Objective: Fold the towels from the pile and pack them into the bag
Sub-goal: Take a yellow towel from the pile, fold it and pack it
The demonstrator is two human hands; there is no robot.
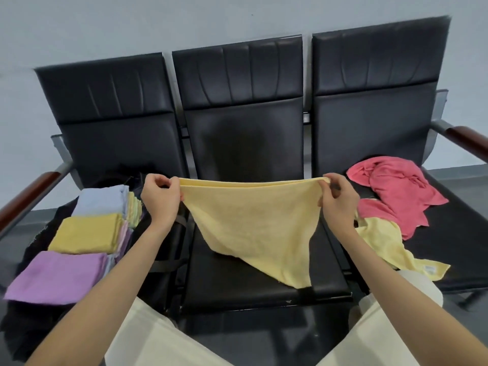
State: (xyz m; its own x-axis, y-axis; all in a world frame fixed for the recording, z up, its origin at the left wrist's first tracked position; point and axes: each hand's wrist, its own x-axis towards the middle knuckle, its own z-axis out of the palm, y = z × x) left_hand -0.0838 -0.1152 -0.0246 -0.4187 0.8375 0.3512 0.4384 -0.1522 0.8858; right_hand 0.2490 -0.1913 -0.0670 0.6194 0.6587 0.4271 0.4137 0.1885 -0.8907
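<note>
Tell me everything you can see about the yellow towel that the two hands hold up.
The yellow towel is pale, soft terry cloth as it looks, folded double along its top edge. The left hand and the right hand each pinch one top corner, stretching that edge level. Below, it hangs down to a point whose tip rests on the middle seat of the black bench.

In front of me stands a row of three black padded seats (243,143) with metal frames and wooden-topped armrests (467,141), backed against a plain pale grey wall (158,22) over a grey floor (459,175).
</note>
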